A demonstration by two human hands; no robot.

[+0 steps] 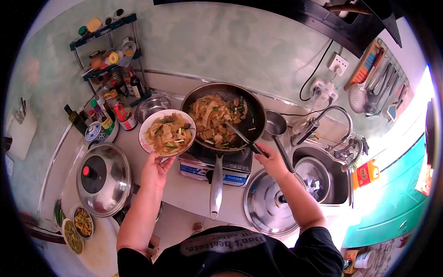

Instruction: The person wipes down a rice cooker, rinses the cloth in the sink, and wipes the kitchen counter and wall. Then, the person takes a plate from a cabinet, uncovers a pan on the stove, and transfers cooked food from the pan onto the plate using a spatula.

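Observation:
My left hand [158, 169] holds a white bowl [144, 144] from below, its fingers under the rim. The bowl is full of wide noodles with bits of green. In my right hand [273, 160] is the dark handle of a metal utensil [240, 135], whose far end reaches into the noodles in the frying pan [253, 121]. More noodles and greens [212, 113] lie on the left and lower side of the pan. The pan rests on a portable stove [236, 169], with its long handle pointing toward me. The bowl is just left of the pan.
A lidded pan [110, 184] stands left, near two dishes of food [83, 222]. Bottles and a rack [104, 31] are behind it. On the right are a large lid [265, 203], a small saucepan [276, 123] and a sink [341, 184] with a metal basin. A steel bowl [152, 105] sits behind the white bowl.

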